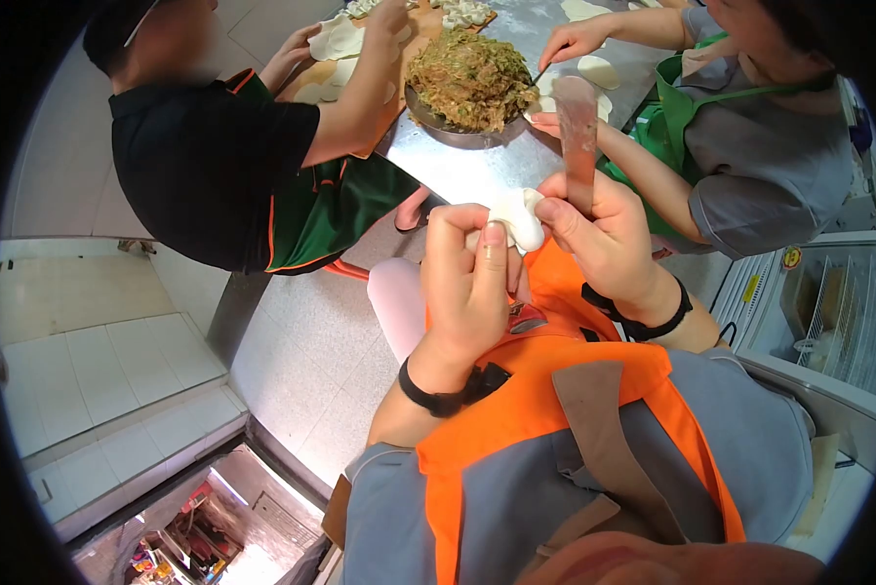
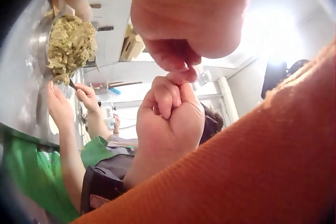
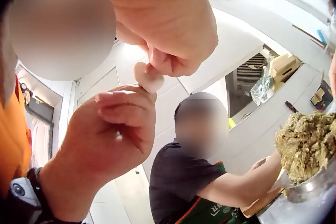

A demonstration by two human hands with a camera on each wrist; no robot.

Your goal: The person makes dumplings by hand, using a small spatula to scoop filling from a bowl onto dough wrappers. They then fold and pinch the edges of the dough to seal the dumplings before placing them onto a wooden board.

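Note:
A white dough dumpling (image 1: pixel 524 222), its edge folded, is held up between both hands in front of the orange apron. My left hand (image 1: pixel 465 283) pinches its left side between thumb and fingers. On the other side my right hand (image 1: pixel 609 244) pinches it with the thumb, also keeping a flat, smeared spatula (image 1: pixel 577 136) upright in its fingers. From the right wrist, the pale dumpling (image 3: pixel 149 78) shows between the fingertips. In the left wrist view the fingers of both hands hide it.
A metal bowl (image 1: pixel 462 135) heaped with greenish-brown filling (image 1: pixel 472 78) stands on the steel table (image 1: pixel 448 171). Dough wrappers (image 1: pixel 599 72) lie beside it. One person works at a wooden board (image 1: pixel 368 146) on the left, another on the right. A wire-shelved cabinet (image 1: pixel 818 312) is at right.

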